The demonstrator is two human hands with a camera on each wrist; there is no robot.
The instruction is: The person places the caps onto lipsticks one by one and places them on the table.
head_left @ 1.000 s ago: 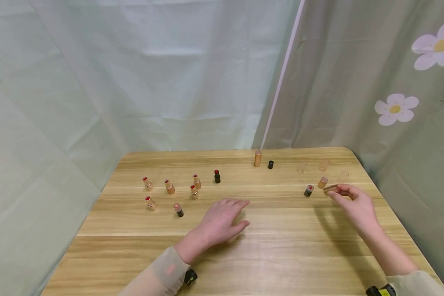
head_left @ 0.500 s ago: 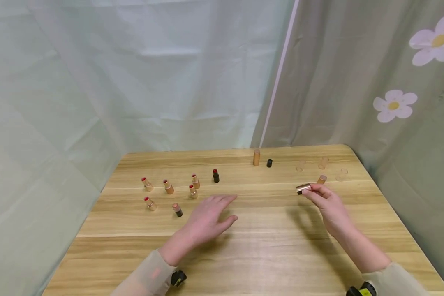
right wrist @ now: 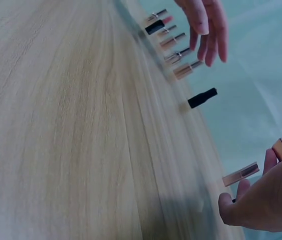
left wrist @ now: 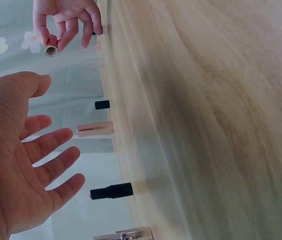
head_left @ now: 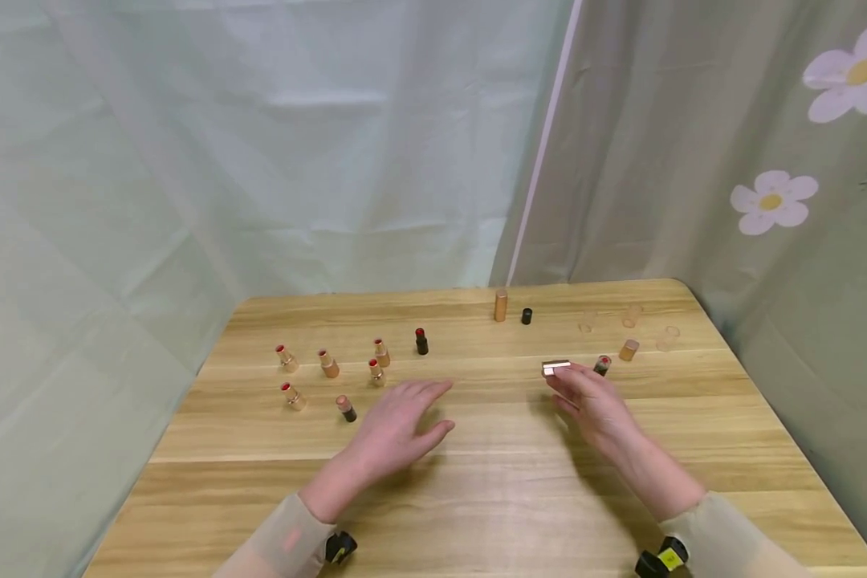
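Observation:
My right hand [head_left: 601, 408] pinches a shiny rose-gold lipstick cap [head_left: 555, 368] above the right half of the table; its round hollow end [left wrist: 50, 50] faces the left wrist camera. Just behind the knuckles is a dark-based lipstick [head_left: 603, 365], with a short copper cap [head_left: 628, 350] beyond it. My left hand [head_left: 399, 424] hovers near the middle, palm inward, fingers spread and holding nothing. Nearest to it stands a black-based lipstick with a pinkish tip [head_left: 346, 408]. Several uncapped gold lipsticks with red tips, such as this one [head_left: 377, 372], stand to its left and beyond.
At the back of the wooden table [head_left: 506, 498] stand a tall copper cap [head_left: 501, 306] and a small black cap [head_left: 527, 316]. A black lipstick [head_left: 421, 341] is left of them. Faint clear caps [head_left: 632, 316] sit at the back right. A curtain [head_left: 376, 160] hangs behind the table.
My right hand has carried the rose-gold cap leftward from beside the short copper cap, past the dark-based lipstick. My left hand has drifted slightly left, still spread.

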